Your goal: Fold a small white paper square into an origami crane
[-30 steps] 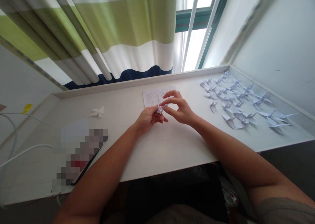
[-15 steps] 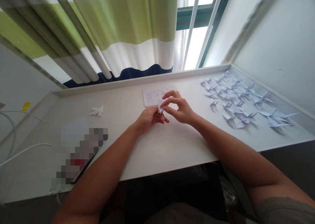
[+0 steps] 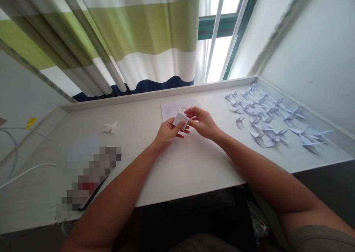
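The left hand (image 3: 166, 134) pinches a small folded paper (image 3: 180, 120) above the middle of the table (image 3: 177, 170); the right hand (image 3: 204, 125) curls its fingers at the paper's right corner, its grip unclear. A printed sheet (image 3: 169, 110) lies toward the far edge, paper birds (image 3: 258, 136) along the right edge.

Toward the front-left corner of the tabletop (image 3: 133, 111) I make out a dark-edged object (image 3: 94, 178), its surface pixelated, with a pale sheet (image 3: 84, 145) just behind it. White cables (image 3: 41, 165) cross my view at the left edge, near a yellow tag (image 3: 30, 122). Farther back on that side I see a crumpled white tissue (image 3: 109, 127). Beyond the rear edge I get a striped curtain (image 3: 144, 26) beside a green-framed window (image 3: 206, 28).
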